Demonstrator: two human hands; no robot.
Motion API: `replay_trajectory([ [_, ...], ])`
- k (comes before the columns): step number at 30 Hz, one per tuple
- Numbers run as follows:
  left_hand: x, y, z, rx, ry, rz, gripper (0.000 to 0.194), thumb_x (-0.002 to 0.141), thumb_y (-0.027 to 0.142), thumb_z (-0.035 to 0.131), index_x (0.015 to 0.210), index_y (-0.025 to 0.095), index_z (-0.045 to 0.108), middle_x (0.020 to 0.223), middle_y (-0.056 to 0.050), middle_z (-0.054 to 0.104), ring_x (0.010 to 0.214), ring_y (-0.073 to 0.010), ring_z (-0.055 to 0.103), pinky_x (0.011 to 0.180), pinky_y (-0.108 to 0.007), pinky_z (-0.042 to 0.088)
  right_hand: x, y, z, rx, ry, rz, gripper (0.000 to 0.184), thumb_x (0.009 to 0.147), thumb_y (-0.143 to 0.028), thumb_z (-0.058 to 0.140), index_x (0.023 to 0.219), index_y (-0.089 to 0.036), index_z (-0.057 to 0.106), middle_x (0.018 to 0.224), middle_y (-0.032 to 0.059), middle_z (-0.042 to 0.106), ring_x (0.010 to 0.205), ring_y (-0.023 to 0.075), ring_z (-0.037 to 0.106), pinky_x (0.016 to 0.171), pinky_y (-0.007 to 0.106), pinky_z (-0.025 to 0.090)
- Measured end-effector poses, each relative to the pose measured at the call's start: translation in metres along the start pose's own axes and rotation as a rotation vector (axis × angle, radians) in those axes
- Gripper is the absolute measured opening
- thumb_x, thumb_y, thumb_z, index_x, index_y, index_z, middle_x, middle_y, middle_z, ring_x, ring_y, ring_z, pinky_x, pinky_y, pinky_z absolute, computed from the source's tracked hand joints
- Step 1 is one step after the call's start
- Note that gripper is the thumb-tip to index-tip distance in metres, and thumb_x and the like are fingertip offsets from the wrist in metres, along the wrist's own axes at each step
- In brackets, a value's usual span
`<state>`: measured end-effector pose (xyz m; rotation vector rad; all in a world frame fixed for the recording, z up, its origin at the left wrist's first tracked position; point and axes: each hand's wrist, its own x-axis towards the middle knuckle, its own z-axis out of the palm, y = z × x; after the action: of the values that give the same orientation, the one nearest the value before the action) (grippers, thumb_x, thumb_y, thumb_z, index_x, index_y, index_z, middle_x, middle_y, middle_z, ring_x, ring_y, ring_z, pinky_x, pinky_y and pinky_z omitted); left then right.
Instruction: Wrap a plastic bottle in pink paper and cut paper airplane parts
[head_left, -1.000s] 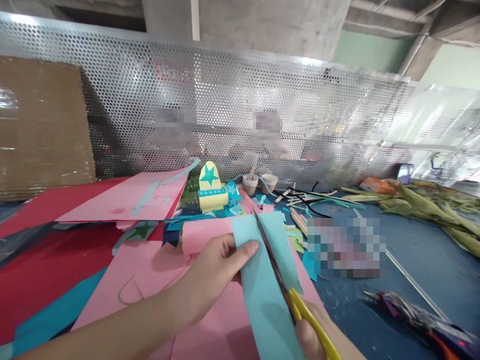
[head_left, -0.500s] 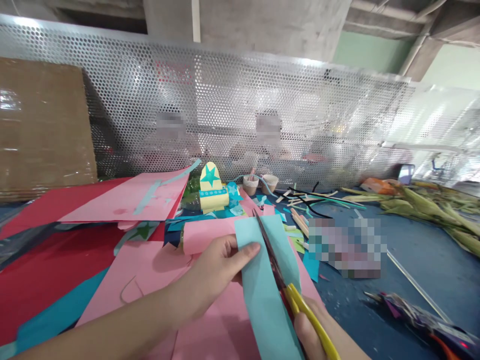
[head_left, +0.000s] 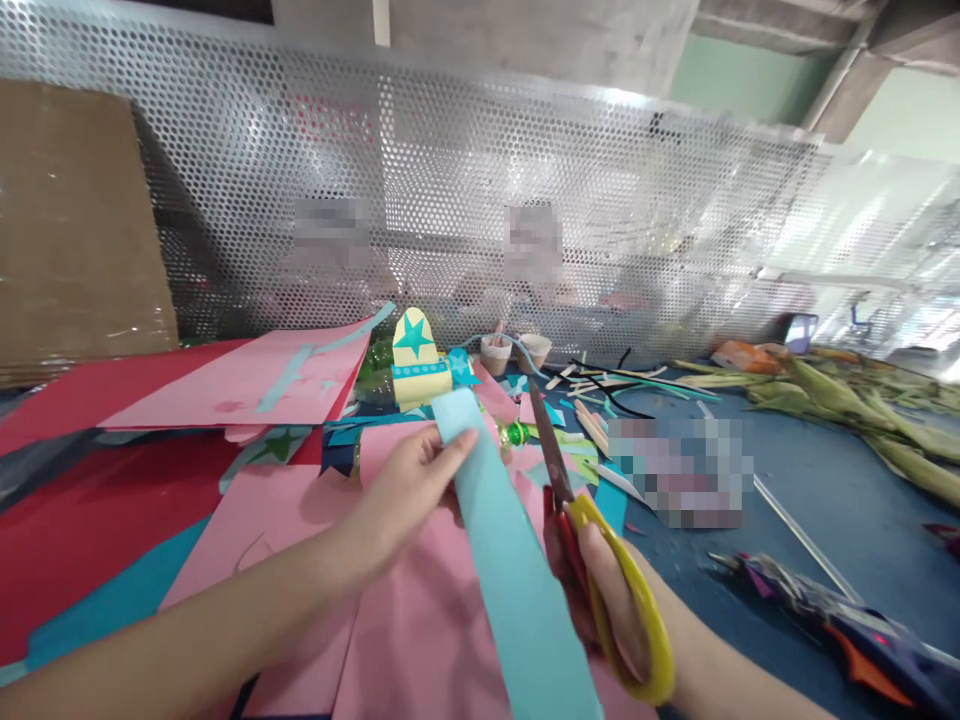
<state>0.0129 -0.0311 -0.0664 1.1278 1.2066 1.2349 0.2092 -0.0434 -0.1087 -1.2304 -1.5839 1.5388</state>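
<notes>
Between the thumb and fingers of my left hand [head_left: 420, 480] is the upper end of a long light-blue paper strip [head_left: 502, 540], which slants down toward me. My right hand [head_left: 607, 590] grips a pair of scissors [head_left: 559, 465] with yellow and red handles. Their blades point up and away, look closed, and stand just right of the strip, apart from it. Under both hands lie pink paper sheets [head_left: 405, 640]. A pink paper-wrapped bottle [head_left: 379, 450] with a green neck lies behind my left hand, partly hidden by it.
A yellow paper piece with a star [head_left: 412, 338] stands behind, near two small cups [head_left: 495, 352]. Red paper [head_left: 105, 510] spreads at left. A glue gun [head_left: 825, 610] lies at right on the blue table [head_left: 802, 480], with corn husks [head_left: 840, 420] beyond. A perforated metal screen [head_left: 450, 150] closes off the back.
The scissors have come out of the light-blue paper, and the piece on their right is no longer visible. My left hand has shifted left with the remaining strip.
</notes>
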Motion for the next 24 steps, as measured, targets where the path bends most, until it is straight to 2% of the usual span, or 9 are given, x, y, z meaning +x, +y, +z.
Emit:
replay_trajectory([
  [4,0.009,0.002,-0.009,0.056,0.142,0.079,0.034,0.079,0.052,0.069,0.082,0.019,0.062,0.065,0.002,0.063,0.055,-0.0150,0.058,0.049,-0.024,0.048,0.009,0.001,-0.004,0.043,-0.124,-0.002,0.060,0.071,-0.082,0.056,0.074,-0.023,0.047,0.036,-0.0116,0.038,0.026,0.0061,0.033,0.028,0.016,0.032],
  [6,0.011,0.004,-0.012,0.114,0.196,0.123,0.038,0.077,0.055,0.070,0.086,0.018,0.065,0.071,0.000,0.067,0.063,-0.0183,0.062,0.055,-0.026,0.050,0.010,0.000,-0.005,0.119,-0.141,-0.009,0.060,0.073,-0.082,0.053,0.074,-0.022,0.048,0.034,-0.0124,0.036,0.024,0.0049,0.029,0.026,0.015,0.029],
  [9,0.012,0.006,-0.014,0.214,0.252,0.190,0.044,0.073,0.062,0.071,0.082,0.019,0.066,0.067,0.000,0.067,0.061,-0.0204,0.063,0.054,-0.027,0.049,0.009,-0.005,-0.004,0.141,-0.179,-0.011,0.058,0.073,-0.079,0.056,0.073,-0.022,0.049,0.036,-0.0110,0.040,0.025,0.0047,0.031,0.027,0.015,0.026],
  [13,0.012,0.007,-0.015,0.152,0.225,0.223,0.044,0.074,0.062,0.071,0.086,0.020,0.066,0.073,-0.001,0.072,0.069,-0.0228,0.067,0.062,-0.029,0.054,0.010,-0.008,-0.001,0.055,-0.097,0.051,0.037,0.069,-0.049,0.073,0.076,-0.023,0.048,0.050,-0.0111,0.042,0.035,0.0058,0.036,0.032,0.017,0.029],
  [15,0.012,0.007,-0.013,0.067,0.149,0.173,0.043,0.075,0.060,0.071,0.090,0.019,0.068,0.081,-0.003,0.075,0.077,-0.0243,0.069,0.068,-0.030,0.056,0.013,-0.005,0.000,0.064,-0.020,-0.008,0.027,0.070,-0.036,0.071,0.076,-0.022,0.049,0.056,-0.0097,0.041,0.044,0.0063,0.037,0.040,0.019,0.032],
  [18,0.010,0.004,-0.007,-0.008,-0.135,-0.023,0.044,0.068,0.055,0.079,0.088,0.017,0.072,0.081,-0.007,0.076,0.076,-0.0266,0.071,0.069,-0.034,0.058,0.017,-0.002,0.000,0.070,0.060,-0.109,0.021,0.072,-0.030,0.068,0.074,-0.020,0.050,0.061,-0.0073,0.041,0.055,0.0081,0.037,0.049,0.021,0.032],
  [20,0.009,0.001,-0.003,0.043,-0.294,-0.109,0.040,0.064,0.051,0.083,0.082,0.016,0.074,0.077,-0.007,0.076,0.072,-0.0248,0.071,0.069,-0.032,0.058,0.018,-0.002,-0.002,0.057,0.083,-0.116,0.023,0.072,-0.032,0.069,0.075,-0.020,0.049,0.063,-0.0071,0.040,0.055,0.0083,0.035,0.050,0.022,0.031],
  [22,0.008,-0.004,-0.001,0.099,-0.350,-0.129,0.036,0.066,0.050,0.082,0.078,0.017,0.076,0.074,-0.006,0.077,0.070,-0.0213,0.071,0.068,-0.028,0.057,0.019,-0.003,-0.003,0.043,0.088,-0.116,0.029,0.073,-0.039,0.070,0.077,-0.021,0.048,0.063,-0.0075,0.039,0.053,0.0080,0.032,0.047,0.022,0.029],
  [24,0.009,-0.006,-0.002,0.087,-0.341,-0.128,0.035,0.068,0.052,0.081,0.077,0.018,0.077,0.075,-0.005,0.077,0.070,-0.0203,0.071,0.067,-0.027,0.057,0.018,-0.004,-0.003,0.050,0.066,-0.132,0.039,0.074,-0.052,0.070,0.076,-0.022,0.046,0.064,-0.0078,0.036,0.053,0.0081,0.030,0.046,0.022,0.028],
])
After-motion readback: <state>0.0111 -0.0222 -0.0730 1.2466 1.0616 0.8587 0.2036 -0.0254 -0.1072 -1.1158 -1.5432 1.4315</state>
